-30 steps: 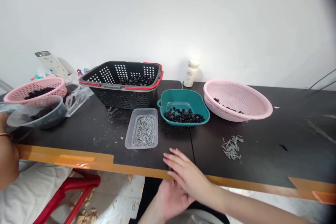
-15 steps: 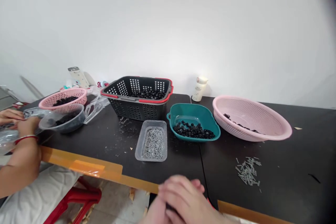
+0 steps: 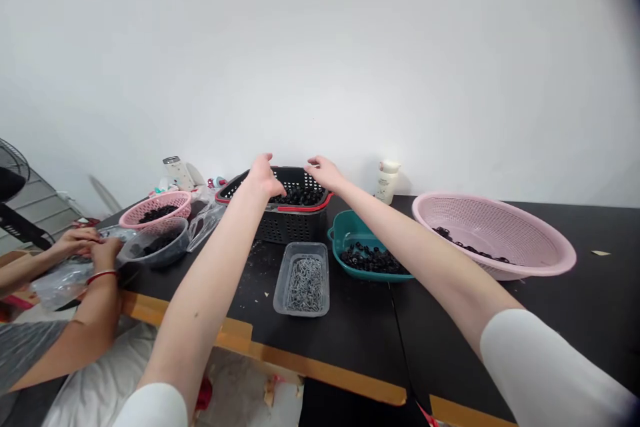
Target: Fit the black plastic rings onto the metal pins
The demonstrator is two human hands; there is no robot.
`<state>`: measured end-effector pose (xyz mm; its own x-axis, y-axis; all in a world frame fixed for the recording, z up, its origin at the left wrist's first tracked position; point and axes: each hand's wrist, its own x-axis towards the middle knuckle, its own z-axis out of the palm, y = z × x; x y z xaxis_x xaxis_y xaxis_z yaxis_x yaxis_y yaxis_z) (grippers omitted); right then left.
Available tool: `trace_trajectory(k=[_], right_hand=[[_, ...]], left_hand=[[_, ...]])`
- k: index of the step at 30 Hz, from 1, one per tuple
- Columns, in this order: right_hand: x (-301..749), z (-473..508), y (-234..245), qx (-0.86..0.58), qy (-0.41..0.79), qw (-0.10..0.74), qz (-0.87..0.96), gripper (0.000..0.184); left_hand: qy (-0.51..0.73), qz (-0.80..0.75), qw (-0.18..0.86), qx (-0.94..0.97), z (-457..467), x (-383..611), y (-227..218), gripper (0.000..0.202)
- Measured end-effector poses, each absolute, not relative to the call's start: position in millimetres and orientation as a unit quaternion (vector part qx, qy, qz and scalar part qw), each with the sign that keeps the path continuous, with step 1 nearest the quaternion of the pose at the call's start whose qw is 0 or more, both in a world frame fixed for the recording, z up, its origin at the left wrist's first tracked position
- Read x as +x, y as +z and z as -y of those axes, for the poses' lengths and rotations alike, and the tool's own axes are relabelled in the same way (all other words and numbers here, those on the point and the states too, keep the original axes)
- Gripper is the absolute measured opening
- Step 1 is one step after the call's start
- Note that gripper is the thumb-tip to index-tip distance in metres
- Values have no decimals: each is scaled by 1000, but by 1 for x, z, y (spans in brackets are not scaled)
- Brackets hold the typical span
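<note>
From the head view, the left hand (image 3: 263, 177) and right hand (image 3: 324, 171) are open and empty, spread over a black plastic basket (image 3: 293, 230) holding small black pieces (image 3: 299, 196). Reaching into that heap looks like the step in hand; it calls for fingers closing. One teal tray (image 3: 345, 230), one clear tub (image 3: 301, 248), one large pink colander (image 3: 500, 205), one small pink colander (image 3: 155, 202) and a co-worker's two hands (image 3: 85, 243) are about.

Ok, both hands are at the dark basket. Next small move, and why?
Probably dip the left hand and right hand into the basket and gather some black pieces. Both look empty and open at its rim, and the pieces lie heaped just below them.
</note>
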<state>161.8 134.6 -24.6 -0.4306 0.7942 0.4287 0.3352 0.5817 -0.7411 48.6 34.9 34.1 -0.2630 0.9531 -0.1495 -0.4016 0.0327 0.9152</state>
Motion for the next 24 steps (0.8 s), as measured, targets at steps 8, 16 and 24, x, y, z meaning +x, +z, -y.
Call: trace_trajectory(k=[8, 16, 24], right_hand=[[310, -108, -51, -407, 242, 300, 828, 26], [493, -124, -94, -620, 210, 148, 742, 32], [534, -99, -117, -627, 226, 131, 734, 51]], left_hand=[[481, -469, 485, 561, 70, 98, -44, 36], [186, -451, 299, 820, 124, 187, -159, 45], [266, -481, 235, 802, 106, 219, -211, 38]])
